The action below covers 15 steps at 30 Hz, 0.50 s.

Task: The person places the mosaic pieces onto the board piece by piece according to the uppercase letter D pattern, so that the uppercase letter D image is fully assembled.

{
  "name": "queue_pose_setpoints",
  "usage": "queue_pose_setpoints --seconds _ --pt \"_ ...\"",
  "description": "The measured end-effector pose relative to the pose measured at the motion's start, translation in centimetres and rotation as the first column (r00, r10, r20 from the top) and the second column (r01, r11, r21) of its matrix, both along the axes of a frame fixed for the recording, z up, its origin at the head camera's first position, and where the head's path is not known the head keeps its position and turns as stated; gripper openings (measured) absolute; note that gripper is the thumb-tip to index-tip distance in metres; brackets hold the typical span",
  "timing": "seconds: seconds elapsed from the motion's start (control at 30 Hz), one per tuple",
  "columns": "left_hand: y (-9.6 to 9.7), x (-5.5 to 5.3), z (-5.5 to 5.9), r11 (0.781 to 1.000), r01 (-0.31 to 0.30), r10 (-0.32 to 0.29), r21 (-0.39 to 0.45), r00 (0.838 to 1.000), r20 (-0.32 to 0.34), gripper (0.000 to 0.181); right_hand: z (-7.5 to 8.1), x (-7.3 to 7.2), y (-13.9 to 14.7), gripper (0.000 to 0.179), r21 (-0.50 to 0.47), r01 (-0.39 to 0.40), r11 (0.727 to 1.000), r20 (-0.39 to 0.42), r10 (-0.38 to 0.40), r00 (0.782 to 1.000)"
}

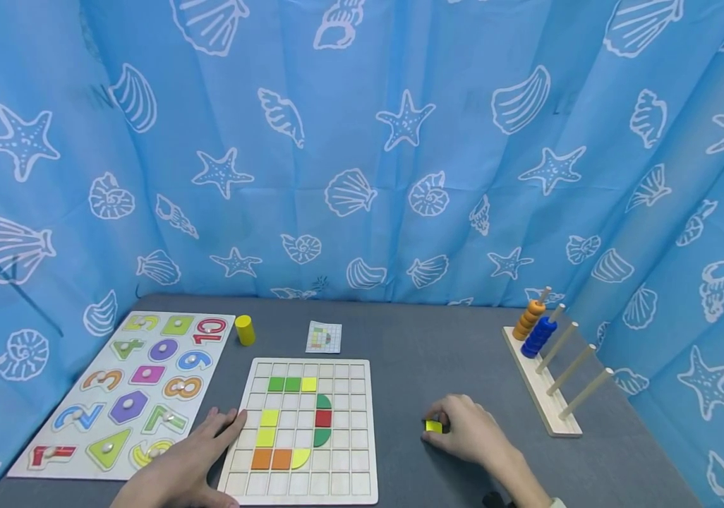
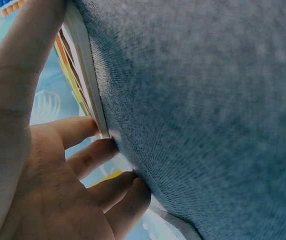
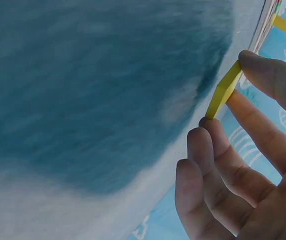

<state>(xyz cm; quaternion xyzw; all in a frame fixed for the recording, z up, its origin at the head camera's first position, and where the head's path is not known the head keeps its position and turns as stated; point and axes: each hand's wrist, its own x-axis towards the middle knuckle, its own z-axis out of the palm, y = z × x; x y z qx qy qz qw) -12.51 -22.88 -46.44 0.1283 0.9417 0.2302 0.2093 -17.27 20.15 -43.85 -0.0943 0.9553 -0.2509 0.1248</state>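
Note:
Between the thumb and fingers of my right hand (image 1: 466, 430) a flat yellow tile (image 3: 224, 91) is pinched, just above the grey table. To its left lies a wooden grid board (image 1: 336, 487) bearing green, yellow, red and orange tiles, some square and some with a rounded corner. My left hand (image 1: 193, 462) rests at the board's left edge, fingers spread and fairly straight, thumb by the near corner. In the left wrist view those fingers (image 2: 103, 150) touch the table along the board's side. A small pattern card (image 1: 333, 339) lies behind the board.
On the left lies a number and shape puzzle board (image 1: 104, 381) with knobbed pieces. A yellow cylinder (image 1: 245, 330) stands near its far corner. At the right is a wooden peg stand (image 1: 543, 391) with orange and blue beads. A blue shell-patterned curtain (image 1: 394, 212) hangs behind the table.

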Motion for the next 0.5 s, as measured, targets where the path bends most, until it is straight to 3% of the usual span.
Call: queue_pose_setpoints --seconds 0.23,0.5 --pt "0.1 0.0 0.1 1.000 -0.007 0.007 -0.014 1.000 -0.001 0.127 0.7 -0.3 -2.1 0.021 -0.040 -0.104 0.994 -0.083 0.101 0.991" --pt "0.1 0.1 0.0 1.000 -0.020 0.020 -0.010 1.000 0.007 0.130 2.1 -0.9 -5.4 0.020 -0.064 -0.227 0.972 -0.163 0.214 0.963"
